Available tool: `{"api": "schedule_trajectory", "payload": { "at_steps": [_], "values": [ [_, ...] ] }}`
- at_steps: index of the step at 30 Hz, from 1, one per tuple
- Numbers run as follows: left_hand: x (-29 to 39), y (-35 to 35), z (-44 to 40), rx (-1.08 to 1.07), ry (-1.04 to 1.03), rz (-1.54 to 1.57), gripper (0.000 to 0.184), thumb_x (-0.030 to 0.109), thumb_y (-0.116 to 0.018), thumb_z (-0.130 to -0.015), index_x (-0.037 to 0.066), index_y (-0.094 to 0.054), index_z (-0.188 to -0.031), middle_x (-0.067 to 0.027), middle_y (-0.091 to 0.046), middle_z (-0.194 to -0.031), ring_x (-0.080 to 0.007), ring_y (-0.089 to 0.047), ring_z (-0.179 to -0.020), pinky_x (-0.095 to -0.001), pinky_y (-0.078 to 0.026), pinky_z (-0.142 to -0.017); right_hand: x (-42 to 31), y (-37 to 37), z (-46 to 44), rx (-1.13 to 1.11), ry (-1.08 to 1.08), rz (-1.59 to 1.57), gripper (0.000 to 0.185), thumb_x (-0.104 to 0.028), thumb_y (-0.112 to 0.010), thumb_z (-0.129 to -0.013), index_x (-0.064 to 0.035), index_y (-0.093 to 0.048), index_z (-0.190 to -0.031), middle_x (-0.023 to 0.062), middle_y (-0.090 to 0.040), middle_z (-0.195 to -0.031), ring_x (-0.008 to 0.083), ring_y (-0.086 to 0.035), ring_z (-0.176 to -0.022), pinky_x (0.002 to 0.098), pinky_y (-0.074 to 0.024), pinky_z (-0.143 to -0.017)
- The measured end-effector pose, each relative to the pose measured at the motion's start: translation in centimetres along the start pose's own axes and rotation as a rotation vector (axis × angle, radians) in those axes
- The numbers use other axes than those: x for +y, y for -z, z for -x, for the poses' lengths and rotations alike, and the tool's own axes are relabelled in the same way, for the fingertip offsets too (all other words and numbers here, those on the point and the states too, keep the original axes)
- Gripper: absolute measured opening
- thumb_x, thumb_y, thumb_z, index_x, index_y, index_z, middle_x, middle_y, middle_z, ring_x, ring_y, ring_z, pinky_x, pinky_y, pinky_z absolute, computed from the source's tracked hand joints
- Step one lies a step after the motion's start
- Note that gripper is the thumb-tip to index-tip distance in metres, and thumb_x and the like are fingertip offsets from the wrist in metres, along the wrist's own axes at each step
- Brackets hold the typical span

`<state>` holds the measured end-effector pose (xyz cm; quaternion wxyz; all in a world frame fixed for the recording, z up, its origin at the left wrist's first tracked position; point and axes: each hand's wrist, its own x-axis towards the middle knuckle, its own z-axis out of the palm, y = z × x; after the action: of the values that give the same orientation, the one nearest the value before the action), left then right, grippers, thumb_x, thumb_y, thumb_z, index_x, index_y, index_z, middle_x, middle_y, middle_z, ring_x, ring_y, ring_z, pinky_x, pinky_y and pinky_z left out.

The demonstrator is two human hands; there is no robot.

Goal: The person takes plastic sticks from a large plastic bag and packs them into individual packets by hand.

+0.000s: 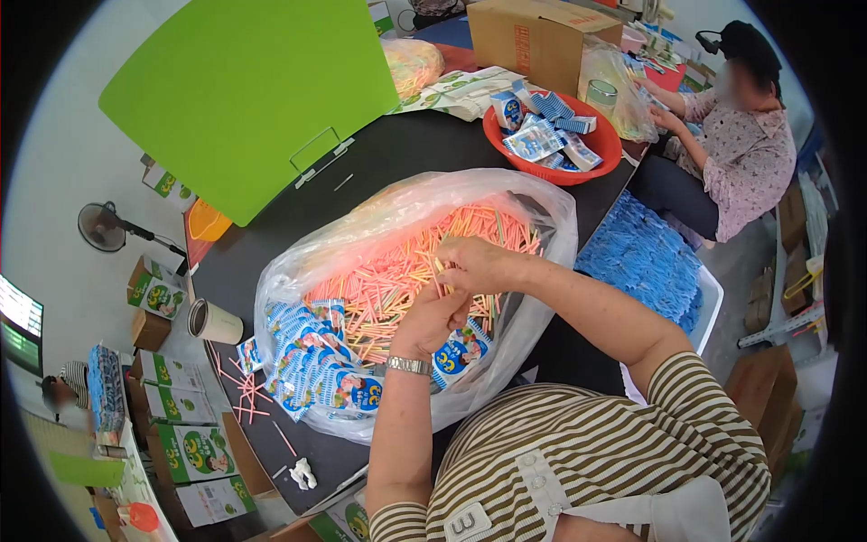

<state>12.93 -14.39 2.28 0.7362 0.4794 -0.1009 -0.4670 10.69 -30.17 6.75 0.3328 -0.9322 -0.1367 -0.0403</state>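
Observation:
A large clear plastic bag (551, 212) lies opened on the dark table, full of thin pink, orange and yellow sticks (388, 262). Over its middle, my left hand (429, 321) is closed, with a blue and white printed packet (461, 352) at its fingers. My right hand (479, 265) meets it from above, its fingertips pinched on a few of the thin sticks. The fingers partly hide how sticks and packet meet. Several more blue packets (316, 361) are heaped at the bag's left side.
A red basin (610, 149) of blue packets stands behind the bag. A white tub (713, 307) holds many blue packets at the right. Loose sticks (244, 393) and a paper cup (217, 322) are at the left. A green panel (244, 99) rises behind; a co-worker (750, 154) sits far right.

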Motion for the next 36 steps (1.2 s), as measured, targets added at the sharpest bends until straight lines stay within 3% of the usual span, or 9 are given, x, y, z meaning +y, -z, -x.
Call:
{"api": "schedule_trajectory", "payload": {
  "at_steps": [4, 6, 9, 13, 17, 20, 30, 34, 36],
  "values": [
    [0.2, 0.9, -0.5, -0.079, 0.023, 0.039, 0.011, 0.004, -0.058, -0.087, 0.007, -0.055, -0.097, -0.0024, -0.056, -0.080, -0.0091, -0.049, -0.062, -0.0215, -0.038, -0.052, 0.3, 0.9, -0.3, -0.194, -0.036, -0.201, 0.014, -0.013, -0.061, -0.073, -0.0012, -0.060, -0.081, 0.0148, -0.064, -0.078, 0.0270, -0.064, -0.075, 0.0347, -0.0497, -0.066],
    [0.0, 1.3, -0.8, -0.139, 0.014, 0.045, 0.013, 0.005, -0.058, -0.087, 0.007, -0.056, -0.099, -0.0032, -0.057, -0.082, -0.0098, -0.051, -0.064, -0.0218, -0.040, -0.054, 0.4, 0.5, -0.3, -0.168, -0.061, -0.211, 0.013, -0.012, -0.061, -0.072, -0.0017, -0.061, -0.081, 0.0143, -0.064, -0.078, 0.0266, -0.064, -0.075, 0.0342, -0.0500, -0.066],
    [0.6, 1.0, -0.8, 0.078, -0.192, -0.086, 0.023, 0.008, -0.060, -0.086, 0.006, -0.054, -0.108, -0.0053, -0.059, -0.087, -0.0130, -0.057, -0.071, -0.0233, -0.045, -0.062, 0.3, 0.5, -0.4, -0.110, -0.098, -0.231, 0.012, -0.009, -0.062, -0.071, -0.0026, -0.061, -0.081, 0.0132, -0.064, -0.078, 0.0257, -0.065, -0.075, 0.0332, -0.0506, -0.066],
    [2.0, 0.2, 0.1, 0.001, -0.149, -0.281, 0.028, 0.009, -0.058, -0.086, 0.005, -0.050, -0.113, -0.0044, -0.057, -0.086, -0.0112, -0.055, -0.070, -0.0234, -0.044, -0.057, 0.4, 2.3, 0.7, -0.047, -0.372, -0.376, 0.011, -0.009, -0.062, -0.072, -0.0031, -0.061, -0.081, 0.0124, -0.064, -0.077, 0.0257, -0.065, -0.074, 0.0330, -0.0508, -0.066],
    [2.3, -0.8, 2.3, -0.090, -0.055, -0.544, 0.035, 0.010, -0.055, -0.087, 0.004, -0.046, -0.120, -0.0031, -0.055, -0.084, -0.0087, -0.051, -0.067, -0.0235, -0.041, -0.052, -1.8, 2.1, 1.8, -0.113, -0.168, -0.546, 0.011, -0.010, -0.062, -0.074, -0.0020, -0.061, -0.082, 0.0123, -0.062, -0.078, 0.0255, -0.063, -0.078, 0.0336, -0.0501, -0.068],
    [1.4, -1.2, 2.6, -0.085, -0.018, -0.304, 0.026, 0.009, -0.055, -0.086, 0.005, -0.049, -0.111, -0.0003, -0.052, -0.073, -0.0077, -0.047, -0.059, -0.0219, -0.037, -0.049, -2.3, 1.8, 2.0, -0.155, 0.109, -0.274, 0.014, -0.013, -0.063, -0.076, -0.0009, -0.060, -0.082, 0.0152, -0.059, -0.081, 0.0284, -0.060, -0.083, 0.0364, -0.0487, -0.073],
    [0.9, -1.5, 3.0, -0.076, 0.004, -0.278, 0.016, 0.009, -0.053, -0.086, 0.007, -0.053, -0.102, 0.0029, -0.049, -0.071, -0.0054, -0.042, -0.058, -0.0203, -0.035, -0.048, -2.5, -0.5, 3.1, 0.036, 0.080, -0.076, 0.016, -0.016, -0.061, -0.077, -0.0006, -0.059, -0.080, 0.0197, -0.057, -0.082, 0.0348, -0.057, -0.083, 0.0421, -0.0463, -0.074],
    [0.6, -1.3, 2.6, -0.041, -0.055, -0.469, 0.020, 0.009, -0.058, -0.083, 0.007, -0.054, -0.102, -0.0014, -0.054, -0.073, -0.0096, -0.052, -0.065, -0.0222, -0.039, -0.053, -2.4, -0.6, 4.1, 0.104, 0.103, -0.167, 0.011, -0.011, -0.059, -0.077, -0.0004, -0.059, -0.080, 0.0205, -0.056, -0.082, 0.0358, -0.057, -0.083, 0.0425, -0.0464, -0.074],
    [-0.7, -0.2, 2.5, 0.208, -0.313, -0.901, 0.024, 0.014, -0.064, -0.079, 0.007, -0.056, -0.100, -0.0063, -0.059, -0.077, -0.0165, -0.057, -0.074, -0.0277, -0.043, -0.060, -2.6, -0.1, 4.8, 0.122, 0.072, -0.166, 0.008, -0.008, -0.058, -0.076, -0.0004, -0.059, -0.079, 0.0208, -0.056, -0.082, 0.0361, -0.057, -0.082, 0.0420, -0.0467, -0.074]
  ]
}}
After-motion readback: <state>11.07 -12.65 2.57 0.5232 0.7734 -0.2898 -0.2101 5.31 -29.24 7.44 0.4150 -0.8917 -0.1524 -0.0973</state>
